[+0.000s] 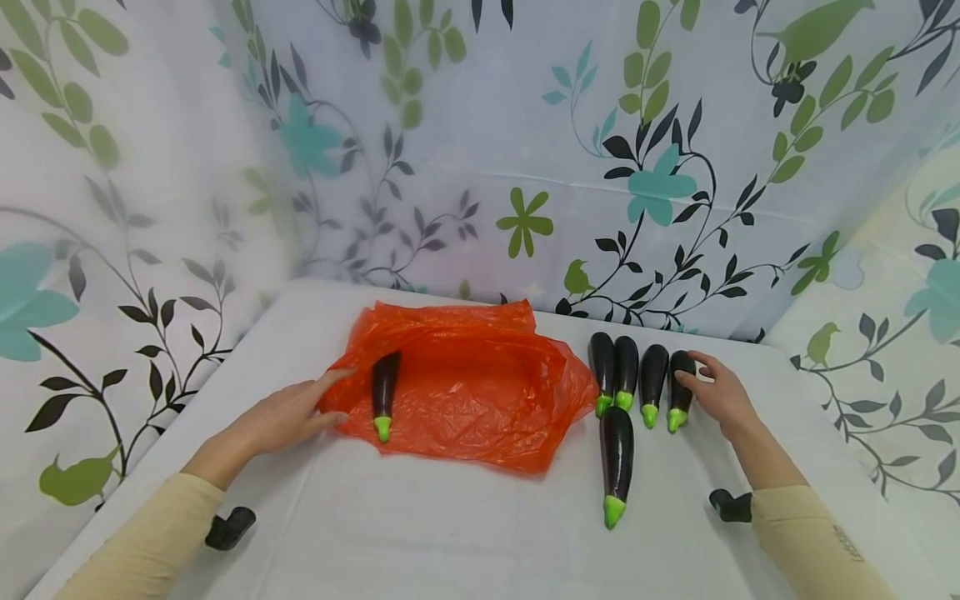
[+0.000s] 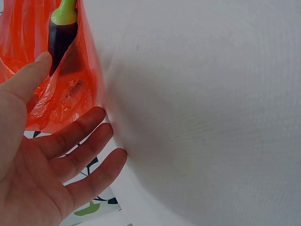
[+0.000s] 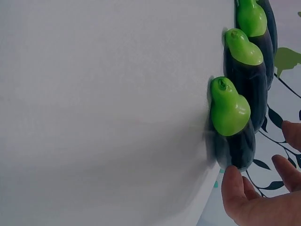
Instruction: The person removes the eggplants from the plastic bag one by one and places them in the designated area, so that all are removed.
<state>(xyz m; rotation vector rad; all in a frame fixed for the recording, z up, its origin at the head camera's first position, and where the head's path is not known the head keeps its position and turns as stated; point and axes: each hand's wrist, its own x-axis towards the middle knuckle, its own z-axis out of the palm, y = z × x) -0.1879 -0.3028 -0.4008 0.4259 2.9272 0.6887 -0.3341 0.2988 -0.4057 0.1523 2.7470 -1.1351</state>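
Note:
A thin red plastic bag [image 1: 465, 400] lies spread on the table with its mouth toward me. One dark eggplant [image 1: 384, 392] with a green stem end lies at the bag's left side, its top under the film. My left hand [image 1: 288, 412] touches the bag's left edge; in the left wrist view its thumb lies over the film and its other fingers are spread. Over the far end of the rightmost eggplant [image 1: 679, 392], my right hand [image 1: 723, 392] has thumb and fingers apart. In the right wrist view a fingertip [image 3: 233, 176] meets that eggplant's end.
Several more eggplants stand in a row right of the bag, among them one eggplant [image 1: 654, 379] beside the rightmost. Nearer me lies another eggplant [image 1: 617, 462]. A white cloth covers the table [image 1: 420, 533]. Behind hangs a leaf-patterned curtain [image 1: 480, 150].

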